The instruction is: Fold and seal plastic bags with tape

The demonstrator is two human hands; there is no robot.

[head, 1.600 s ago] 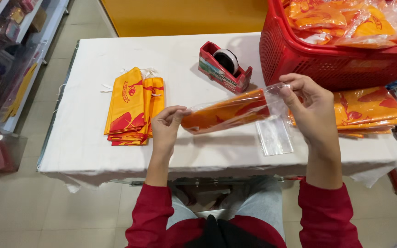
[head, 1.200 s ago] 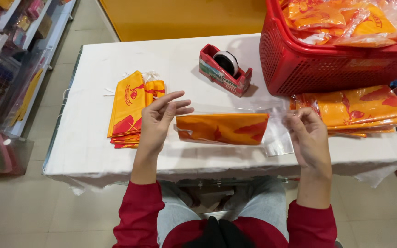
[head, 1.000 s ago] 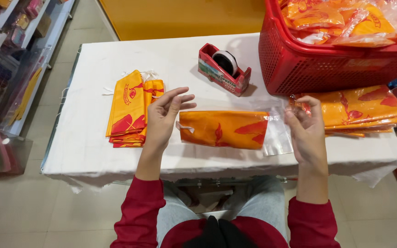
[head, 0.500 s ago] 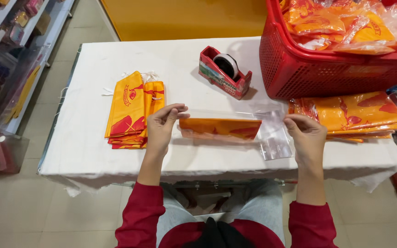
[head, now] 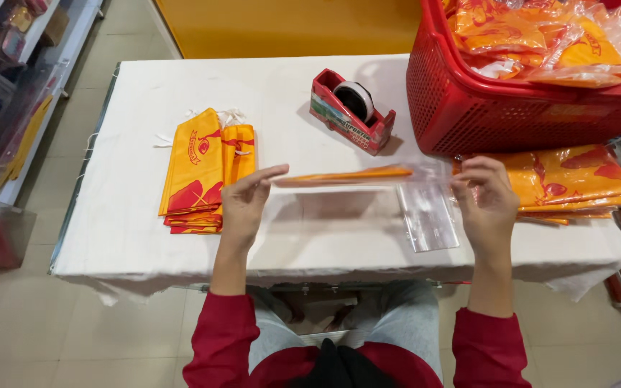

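Change: since half a second ago the orange packet [head: 346,174] has tipped flat, so only its thin edge shows; both hands hold much the same places.
Left hand: the left hand [head: 244,202] pinches the packet's left end, fingers closed on it, above the surface [head: 131,93].
Right hand: the right hand [head: 489,201] grips the clear plastic sleeve [head: 429,212] at the packet's right end, fingers curled shut on it.
Packet: held level between the two hands, just over the near half of the surface, not touching it.
Sleeve: its loose clear end hangs down below the right hand toward the surface.
Left stack: a pile of orange cloth bags [head: 203,169] lies beside the left hand.
Right stack: wrapped orange packets [head: 576,179] lie past the right hand, under the red basket [head: 512,108].
Dispenser: a red tape dispenser [head: 351,110] stands behind the held packet, left of the basket.
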